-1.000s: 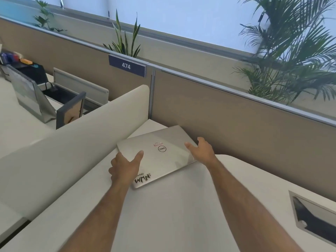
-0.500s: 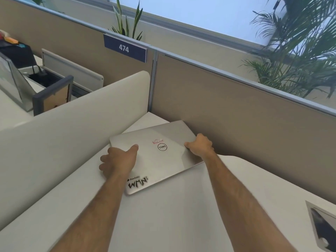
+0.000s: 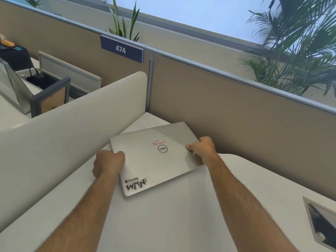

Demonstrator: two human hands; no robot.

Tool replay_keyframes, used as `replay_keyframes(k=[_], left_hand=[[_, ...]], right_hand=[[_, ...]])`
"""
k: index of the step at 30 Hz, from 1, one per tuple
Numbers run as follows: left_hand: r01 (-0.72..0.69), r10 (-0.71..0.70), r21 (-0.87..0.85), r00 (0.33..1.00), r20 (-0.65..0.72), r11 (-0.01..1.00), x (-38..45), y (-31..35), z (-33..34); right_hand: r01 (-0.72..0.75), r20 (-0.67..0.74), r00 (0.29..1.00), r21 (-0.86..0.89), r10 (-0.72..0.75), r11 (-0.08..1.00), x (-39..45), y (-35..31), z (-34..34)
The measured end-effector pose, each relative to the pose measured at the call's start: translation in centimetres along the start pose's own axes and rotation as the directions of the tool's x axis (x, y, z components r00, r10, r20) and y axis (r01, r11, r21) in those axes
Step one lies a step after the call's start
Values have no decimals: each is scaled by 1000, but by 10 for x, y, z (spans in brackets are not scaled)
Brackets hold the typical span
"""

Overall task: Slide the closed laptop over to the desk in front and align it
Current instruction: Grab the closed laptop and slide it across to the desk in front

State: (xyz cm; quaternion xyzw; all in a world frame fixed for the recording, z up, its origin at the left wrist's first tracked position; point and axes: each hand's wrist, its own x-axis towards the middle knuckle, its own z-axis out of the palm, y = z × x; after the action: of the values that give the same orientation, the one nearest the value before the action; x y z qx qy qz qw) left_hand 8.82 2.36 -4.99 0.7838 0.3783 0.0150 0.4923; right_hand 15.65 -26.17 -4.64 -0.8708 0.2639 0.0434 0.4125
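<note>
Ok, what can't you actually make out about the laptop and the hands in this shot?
Head view:
- left hand fingertips: curled under the laptop edge, hidden.
- right hand fingers: wrapped around the far side edge, out of sight.
- small red sticker: text too small to read.
- cable cutout: cut off by the right frame edge.

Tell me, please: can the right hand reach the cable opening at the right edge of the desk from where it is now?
Probably yes. The desk between the right hand and the cable opening is bare, but the hand grips the laptop and must release it first.
</note>
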Motion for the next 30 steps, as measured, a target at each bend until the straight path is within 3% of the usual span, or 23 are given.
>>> replay_keyframes(k=[14, 30], left_hand=[[-44, 45, -11, 992, 115, 999, -70, -8, -25], [-104, 100, -1, 954, 284, 995, -185, -28, -57]], right_hand=[[-114, 2, 993, 98, 114, 989, -71, 47, -52], [-163, -146, 970, 190, 192, 968, -198, 120, -134]])
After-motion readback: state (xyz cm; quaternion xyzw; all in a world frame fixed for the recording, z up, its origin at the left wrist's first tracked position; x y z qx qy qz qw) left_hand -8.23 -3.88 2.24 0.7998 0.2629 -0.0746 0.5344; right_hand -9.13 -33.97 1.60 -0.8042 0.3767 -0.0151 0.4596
